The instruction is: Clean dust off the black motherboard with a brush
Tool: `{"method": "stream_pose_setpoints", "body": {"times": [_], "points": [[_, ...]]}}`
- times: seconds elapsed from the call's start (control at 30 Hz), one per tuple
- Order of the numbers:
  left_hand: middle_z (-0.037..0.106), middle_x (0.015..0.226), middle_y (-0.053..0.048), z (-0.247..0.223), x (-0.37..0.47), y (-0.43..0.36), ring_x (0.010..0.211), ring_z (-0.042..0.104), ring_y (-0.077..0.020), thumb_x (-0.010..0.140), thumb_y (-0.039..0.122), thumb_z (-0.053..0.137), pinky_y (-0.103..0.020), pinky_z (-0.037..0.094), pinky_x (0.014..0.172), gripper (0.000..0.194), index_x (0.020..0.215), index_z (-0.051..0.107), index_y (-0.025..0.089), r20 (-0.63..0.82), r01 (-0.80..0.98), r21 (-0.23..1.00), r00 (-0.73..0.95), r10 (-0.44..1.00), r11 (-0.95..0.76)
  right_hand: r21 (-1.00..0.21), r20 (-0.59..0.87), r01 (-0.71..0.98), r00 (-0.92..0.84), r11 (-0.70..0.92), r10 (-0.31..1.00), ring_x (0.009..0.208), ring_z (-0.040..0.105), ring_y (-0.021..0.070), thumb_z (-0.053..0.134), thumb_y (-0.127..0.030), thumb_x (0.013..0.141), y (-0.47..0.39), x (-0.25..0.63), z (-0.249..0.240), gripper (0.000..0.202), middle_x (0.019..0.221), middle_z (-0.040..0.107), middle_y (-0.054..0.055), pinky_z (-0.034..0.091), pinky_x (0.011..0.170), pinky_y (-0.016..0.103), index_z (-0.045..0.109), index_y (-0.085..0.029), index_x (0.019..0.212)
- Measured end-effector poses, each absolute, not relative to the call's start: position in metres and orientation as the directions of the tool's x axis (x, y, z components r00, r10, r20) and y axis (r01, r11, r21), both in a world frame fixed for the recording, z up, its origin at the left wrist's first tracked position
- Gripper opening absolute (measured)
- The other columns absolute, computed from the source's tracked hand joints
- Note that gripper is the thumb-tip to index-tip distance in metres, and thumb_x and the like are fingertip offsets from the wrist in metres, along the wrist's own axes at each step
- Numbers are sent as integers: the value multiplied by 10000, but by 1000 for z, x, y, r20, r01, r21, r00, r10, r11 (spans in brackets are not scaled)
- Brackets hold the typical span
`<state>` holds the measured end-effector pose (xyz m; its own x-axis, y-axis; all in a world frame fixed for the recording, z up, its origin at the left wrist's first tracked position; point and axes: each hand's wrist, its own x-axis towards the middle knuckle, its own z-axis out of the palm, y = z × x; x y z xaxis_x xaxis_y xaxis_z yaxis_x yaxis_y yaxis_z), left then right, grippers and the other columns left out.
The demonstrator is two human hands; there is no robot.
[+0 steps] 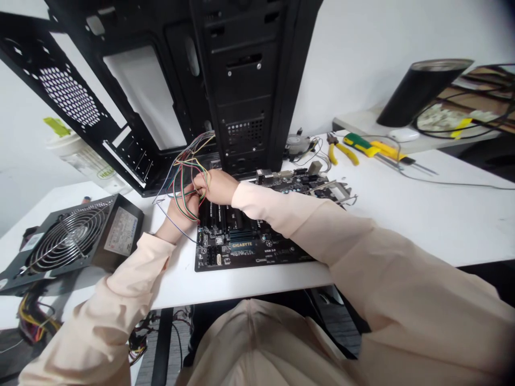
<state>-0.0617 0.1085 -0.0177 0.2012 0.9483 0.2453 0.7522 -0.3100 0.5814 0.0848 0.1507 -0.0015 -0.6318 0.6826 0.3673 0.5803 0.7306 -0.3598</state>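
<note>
My left hand (185, 208) and my right hand (217, 186) meet at the left edge of a black Gigabyte motherboard (253, 256), which lies flat on the table. Fingers of both hands are closed around thin coloured wires (183, 179), and the fingertips overlap, so the wire ends are hidden. These wires run out of the black computer case (249, 102) standing behind the board. One purple wire loops past my left hand down to the board's lower left corner. My right forearm crosses over the board and covers part of it.
A power supply (123, 231) with a fan grille lies at the left, its cables hanging off the edge. Behind the board are a CPU cooler (298, 143), yellow-handled pliers (346, 153) and a green-yellow screwdriver (358, 143). A black cylinder (418, 91) stands at the back right.
</note>
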Motion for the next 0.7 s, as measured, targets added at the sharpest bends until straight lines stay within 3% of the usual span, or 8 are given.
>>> {"method": "stream_pose_setpoints", "body": {"times": [0.37,0.7], "points": [[589,1141,-78,-21,-66,112,968,610,-207,933,340,572,-404,525,829,292,1157,566,151,256,760,558,223,940,-333,-415,363,586,-594,696,718,597,415,97,494,-131,754,161,82,-6,144,630,519,-14,279,553,217,615,-121,676],[589,1145,-81,-23,-67,115,970,610,-204,937,338,566,-404,525,834,290,1162,563,155,281,749,557,237,930,-359,-368,361,571,-640,734,678,658,457,125,503,-102,767,149,85,4,154,740,601,25,296,615,246,642,-148,719]]}}
